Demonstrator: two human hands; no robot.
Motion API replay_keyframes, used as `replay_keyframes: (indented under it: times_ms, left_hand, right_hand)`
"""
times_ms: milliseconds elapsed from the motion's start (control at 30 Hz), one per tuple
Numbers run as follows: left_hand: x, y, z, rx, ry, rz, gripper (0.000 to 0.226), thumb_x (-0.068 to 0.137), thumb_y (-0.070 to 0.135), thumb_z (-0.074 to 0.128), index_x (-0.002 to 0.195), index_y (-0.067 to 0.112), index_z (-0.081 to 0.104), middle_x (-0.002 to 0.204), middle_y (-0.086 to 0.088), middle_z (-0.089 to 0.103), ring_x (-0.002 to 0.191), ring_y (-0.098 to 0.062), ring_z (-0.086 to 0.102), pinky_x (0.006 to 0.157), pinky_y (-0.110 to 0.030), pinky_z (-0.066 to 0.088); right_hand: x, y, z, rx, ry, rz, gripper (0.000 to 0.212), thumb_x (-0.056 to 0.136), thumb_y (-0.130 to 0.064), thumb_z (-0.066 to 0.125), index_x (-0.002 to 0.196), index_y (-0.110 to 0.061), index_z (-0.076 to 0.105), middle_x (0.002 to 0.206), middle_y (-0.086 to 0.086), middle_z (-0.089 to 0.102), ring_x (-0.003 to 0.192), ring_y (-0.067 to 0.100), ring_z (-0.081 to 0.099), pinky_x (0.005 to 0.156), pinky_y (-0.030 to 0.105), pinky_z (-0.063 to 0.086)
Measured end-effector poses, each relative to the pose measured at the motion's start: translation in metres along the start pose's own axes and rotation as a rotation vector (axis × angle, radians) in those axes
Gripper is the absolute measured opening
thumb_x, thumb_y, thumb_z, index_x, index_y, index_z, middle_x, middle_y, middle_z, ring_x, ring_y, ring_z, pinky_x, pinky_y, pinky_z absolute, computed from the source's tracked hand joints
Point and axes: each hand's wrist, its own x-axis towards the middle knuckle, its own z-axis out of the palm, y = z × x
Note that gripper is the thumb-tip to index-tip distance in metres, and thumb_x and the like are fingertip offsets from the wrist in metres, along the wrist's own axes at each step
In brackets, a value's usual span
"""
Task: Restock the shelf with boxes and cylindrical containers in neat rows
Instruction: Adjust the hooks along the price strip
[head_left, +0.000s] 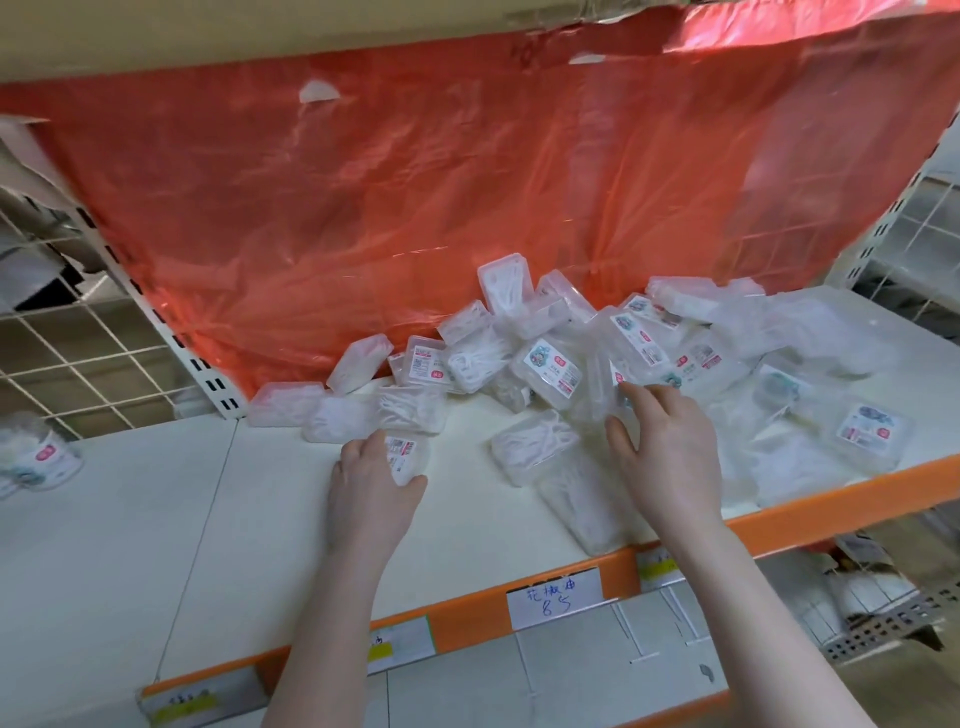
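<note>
Head view looks down on a white metal shelf (156, 519) with an orange front lip, and places below are given relative to that lip. Well back from it, against a hanging red translucent plastic sheet (415, 182), lies a jumbled heap of clear rectangular plastic boxes of white floss picks (545, 364), their long axes pointing every way, some tilted on edge, some flat with labels up. The heap spreads rightward along the shelf almost to the lip.

Left hand (371, 480) rests on the shelf about midway back, thumb and fingers curled round one small clear labelled box (408, 457); the box lies flat, its long axis running roughly away from the lip toward the sheet. Right hand (670, 447) reaches farther back, fingers curled round a clear box (605, 389) standing on its edge at the heap's near side, its long axis about upright.

At the shelf's far left stands a clear cylindrical container (44, 457) with a printed label, upright. A handwritten white price tag (553, 597) sits on the lip.
</note>
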Motion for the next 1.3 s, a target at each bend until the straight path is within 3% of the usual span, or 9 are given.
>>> replay_keyframes:
  times_ms: [233,567,633,767,1067,1200,1300]
  left_hand:
    - [-0.004,-0.002,-0.001,-0.022,-0.004,-0.001,0.066,0.078,0.025,0.071,0.136,0.008,0.044,0.126,-0.013,0.048,0.116,-0.03,0.046,0.092,-0.036,0.039]
    - [-0.007,-0.006,-0.004,-0.022,-0.015,0.024,0.065,0.08,0.027,0.069,0.136,0.009,0.043,0.129,-0.011,0.046,0.118,-0.029,0.045,0.094,-0.034,0.037]
    - [-0.007,-0.006,-0.005,-0.019,-0.02,0.028,0.066,0.08,0.028,0.069,0.137,0.01,0.042,0.13,-0.01,0.046,0.119,-0.028,0.044,0.094,-0.034,0.037]
    - [-0.008,-0.007,-0.008,-0.027,-0.028,0.043,0.064,0.08,0.027,0.069,0.136,0.011,0.043,0.13,-0.01,0.046,0.119,-0.027,0.044,0.094,-0.032,0.037]
    - [-0.009,-0.013,-0.014,-0.061,-0.054,0.067,0.065,0.078,0.026,0.07,0.136,0.013,0.044,0.133,-0.006,0.045,0.121,-0.025,0.044,0.093,-0.03,0.036]
    - [-0.011,-0.016,-0.017,-0.058,-0.067,0.079,0.066,0.078,0.025,0.071,0.137,0.014,0.044,0.132,-0.005,0.046,0.12,-0.024,0.044,0.092,-0.028,0.036]
    - [-0.011,-0.018,-0.018,-0.062,-0.071,0.089,0.066,0.077,0.024,0.071,0.137,0.014,0.044,0.13,-0.006,0.046,0.119,-0.024,0.045,0.091,-0.027,0.035]
  right_hand:
    - [-0.007,0.0,0.012,-0.096,-0.047,-0.076,0.061,0.054,0.006,0.076,0.113,0.001,0.061,0.094,0.02,0.062,0.075,0.039,0.059,0.064,0.041,0.048]
    - [-0.016,-0.011,0.011,0.057,0.001,-0.219,0.058,0.05,0.02,0.072,0.104,-0.002,0.069,0.101,0.014,0.068,0.089,0.031,0.06,0.069,0.033,0.052]
    - [-0.013,-0.008,0.011,0.071,-0.032,-0.252,0.059,0.051,0.021,0.069,0.105,-0.003,0.069,0.102,0.013,0.068,0.093,0.026,0.055,0.073,0.032,0.048]
    - [0.0,0.0,0.005,0.055,-0.154,-0.325,0.062,0.052,0.022,0.068,0.109,-0.004,0.067,0.104,0.013,0.065,0.09,0.034,0.061,0.071,0.037,0.053]
    - [0.03,0.007,-0.007,-0.029,-0.343,-0.434,0.073,0.041,0.006,0.085,0.11,-0.006,0.066,0.107,0.011,0.065,0.091,0.033,0.063,0.074,0.036,0.051]
    - [0.041,0.001,-0.01,0.037,-0.445,-0.374,0.07,0.056,0.005,0.077,0.122,-0.011,0.061,0.125,0.009,0.059,0.107,0.033,0.055,0.083,0.037,0.046]
    - [0.049,-0.003,-0.013,0.015,-0.521,-0.354,0.073,0.066,-0.003,0.075,0.134,-0.017,0.05,0.138,0.001,0.048,0.117,0.026,0.044,0.091,0.028,0.036]
